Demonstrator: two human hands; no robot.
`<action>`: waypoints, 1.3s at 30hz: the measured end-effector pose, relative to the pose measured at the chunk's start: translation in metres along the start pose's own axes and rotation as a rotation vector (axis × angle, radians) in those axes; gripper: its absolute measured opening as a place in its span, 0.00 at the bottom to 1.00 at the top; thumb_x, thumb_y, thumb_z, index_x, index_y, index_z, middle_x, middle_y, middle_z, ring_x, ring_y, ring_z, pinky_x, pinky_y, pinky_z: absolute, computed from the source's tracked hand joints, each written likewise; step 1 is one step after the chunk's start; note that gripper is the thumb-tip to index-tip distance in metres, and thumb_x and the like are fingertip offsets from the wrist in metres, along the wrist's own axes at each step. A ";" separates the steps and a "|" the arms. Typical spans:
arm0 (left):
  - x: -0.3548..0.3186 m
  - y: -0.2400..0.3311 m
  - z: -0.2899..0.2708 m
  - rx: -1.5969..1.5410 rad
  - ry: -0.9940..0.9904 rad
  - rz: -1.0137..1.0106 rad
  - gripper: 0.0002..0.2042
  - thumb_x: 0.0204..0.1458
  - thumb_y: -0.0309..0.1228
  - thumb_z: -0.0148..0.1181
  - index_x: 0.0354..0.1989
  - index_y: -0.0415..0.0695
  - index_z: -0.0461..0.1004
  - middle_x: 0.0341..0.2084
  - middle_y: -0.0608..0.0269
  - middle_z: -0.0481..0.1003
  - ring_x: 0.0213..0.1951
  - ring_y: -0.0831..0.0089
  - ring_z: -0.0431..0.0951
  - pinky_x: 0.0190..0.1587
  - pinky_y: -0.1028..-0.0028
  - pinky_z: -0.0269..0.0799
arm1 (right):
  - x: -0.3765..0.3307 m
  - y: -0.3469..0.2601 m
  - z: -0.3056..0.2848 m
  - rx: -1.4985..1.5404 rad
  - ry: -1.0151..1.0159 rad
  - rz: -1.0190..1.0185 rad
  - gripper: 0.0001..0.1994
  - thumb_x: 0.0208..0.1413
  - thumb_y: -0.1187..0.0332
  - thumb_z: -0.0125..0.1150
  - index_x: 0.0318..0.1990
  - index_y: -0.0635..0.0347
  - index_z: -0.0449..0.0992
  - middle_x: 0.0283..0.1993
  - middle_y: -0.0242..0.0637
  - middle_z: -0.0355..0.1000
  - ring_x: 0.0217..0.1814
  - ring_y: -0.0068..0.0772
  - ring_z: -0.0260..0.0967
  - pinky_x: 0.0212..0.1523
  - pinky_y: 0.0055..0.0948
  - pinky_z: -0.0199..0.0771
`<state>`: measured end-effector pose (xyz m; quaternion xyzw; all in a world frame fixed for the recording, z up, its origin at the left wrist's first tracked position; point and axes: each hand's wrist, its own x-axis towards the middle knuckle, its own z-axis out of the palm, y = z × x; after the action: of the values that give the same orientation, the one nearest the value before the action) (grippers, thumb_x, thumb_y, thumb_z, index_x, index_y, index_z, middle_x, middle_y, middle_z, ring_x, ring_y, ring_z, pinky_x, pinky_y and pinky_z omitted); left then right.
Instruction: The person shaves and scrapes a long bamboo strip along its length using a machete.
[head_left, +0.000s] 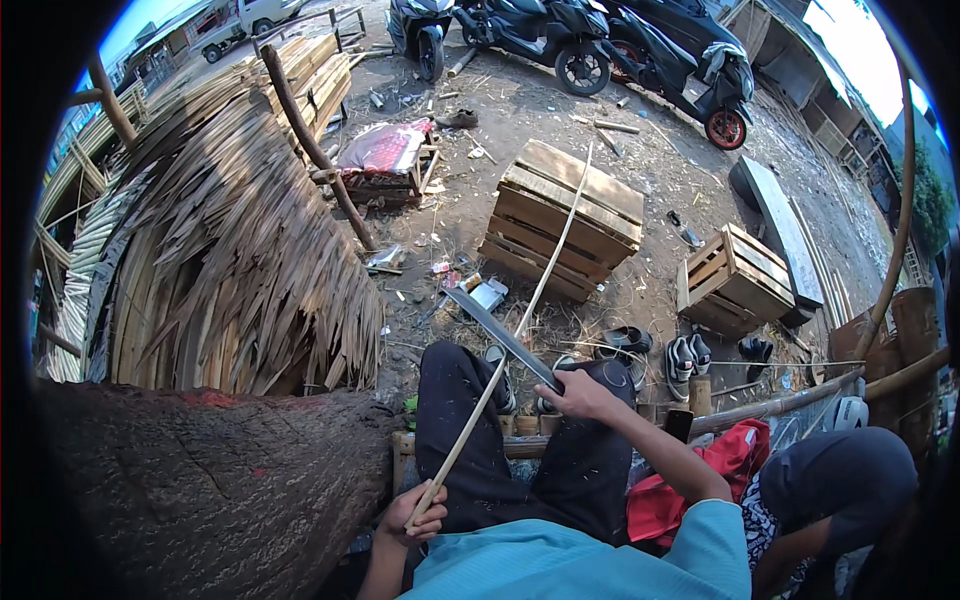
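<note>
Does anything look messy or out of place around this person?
Yes: litter lies strewn on the dirt, left of the larger wooden crate, looking dropped rather than put away. Nothing odd stands out at the work: the left hand holds a long pale strip, the right hand a flat blade.

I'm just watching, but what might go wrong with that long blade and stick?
The blade, held in the right hand, crosses the stick near the knees; a slip might cut through the dark trousers. The left hand grips only the stick's near end, so the long far part might wobble. In this view that part overlaps the wooden crate and might catch on it, though contact is unclear.
</note>
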<state>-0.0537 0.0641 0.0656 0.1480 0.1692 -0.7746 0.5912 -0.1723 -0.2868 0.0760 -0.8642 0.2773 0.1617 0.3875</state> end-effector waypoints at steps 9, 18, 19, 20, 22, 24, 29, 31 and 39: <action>0.032 -0.003 0.035 -0.197 -0.084 0.014 0.17 0.62 0.43 0.30 0.32 0.43 0.58 0.08 0.69 0.57 0.04 0.80 0.59 0.05 0.82 0.53 | -0.058 -0.052 0.036 -0.460 -0.091 -0.437 0.25 0.52 0.41 0.48 0.39 0.56 0.69 0.20 0.45 0.69 0.23 0.51 0.70 0.24 0.44 0.69; 0.052 -0.012 0.040 -0.280 -0.237 -0.020 0.18 0.62 0.44 0.26 0.30 0.43 0.56 0.08 0.66 0.57 0.05 0.76 0.60 0.04 0.80 0.51 | -0.023 -0.014 -0.006 0.395 0.106 0.301 0.28 0.56 0.46 0.46 0.35 0.70 0.71 0.22 0.45 0.70 0.26 0.38 0.72 0.31 0.37 0.70; 0.054 -0.011 0.047 -0.247 -0.215 0.007 0.17 0.62 0.42 0.26 0.29 0.43 0.57 0.08 0.66 0.57 0.05 0.76 0.61 0.04 0.80 0.51 | -0.029 -0.019 -0.002 0.444 0.051 0.265 0.28 0.56 0.45 0.46 0.35 0.70 0.71 0.22 0.43 0.70 0.26 0.34 0.71 0.30 0.36 0.70; 0.054 -0.009 0.051 -0.247 -0.215 0.004 0.17 0.62 0.42 0.26 0.29 0.43 0.57 0.08 0.66 0.57 0.05 0.76 0.61 0.04 0.80 0.51 | -0.037 -0.023 0.009 0.359 0.068 0.159 0.28 0.56 0.46 0.45 0.36 0.70 0.72 0.21 0.47 0.70 0.26 0.39 0.71 0.31 0.38 0.69; 0.054 -0.003 0.058 0.007 -0.007 0.064 0.17 0.62 0.41 0.27 0.29 0.44 0.57 0.08 0.67 0.57 0.05 0.77 0.59 0.04 0.81 0.51 | -0.061 -0.043 0.013 0.173 0.002 -0.055 0.27 0.56 0.46 0.45 0.35 0.66 0.72 0.22 0.54 0.70 0.27 0.53 0.70 0.32 0.44 0.69; 0.050 -0.002 0.070 0.188 0.123 0.098 0.17 0.63 0.42 0.28 0.29 0.44 0.58 0.07 0.68 0.56 0.04 0.78 0.58 0.04 0.82 0.51 | -0.074 -0.048 0.022 -0.179 -0.031 -0.216 0.26 0.54 0.43 0.47 0.35 0.62 0.71 0.21 0.51 0.70 0.27 0.54 0.70 0.30 0.45 0.69; 0.040 -0.014 0.083 0.429 0.307 0.131 0.18 0.62 0.43 0.32 0.28 0.43 0.60 0.07 0.69 0.57 0.04 0.79 0.56 0.05 0.82 0.49 | -0.051 -0.007 0.014 -0.387 0.070 -0.505 0.24 0.51 0.43 0.50 0.36 0.58 0.70 0.19 0.46 0.69 0.25 0.51 0.70 0.27 0.43 0.69; 0.038 -0.015 0.079 0.438 0.312 0.137 0.18 0.62 0.44 0.33 0.28 0.43 0.60 0.07 0.69 0.57 0.04 0.80 0.56 0.05 0.82 0.49 | -0.032 0.021 0.008 -0.213 0.201 -0.300 0.24 0.53 0.45 0.48 0.34 0.61 0.70 0.19 0.48 0.69 0.25 0.52 0.70 0.28 0.43 0.69; 0.062 -0.024 0.085 0.721 0.415 0.200 0.15 0.62 0.42 0.35 0.30 0.43 0.60 0.10 0.69 0.58 0.08 0.82 0.58 0.06 0.82 0.53 | -0.045 -0.007 0.019 0.228 0.106 0.008 0.27 0.53 0.46 0.51 0.32 0.70 0.71 0.21 0.51 0.70 0.23 0.45 0.71 0.29 0.39 0.70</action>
<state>-0.0954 -0.0214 0.1177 0.5135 -0.0122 -0.6768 0.5273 -0.2049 -0.2527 0.0900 -0.8208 0.3173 0.0849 0.4674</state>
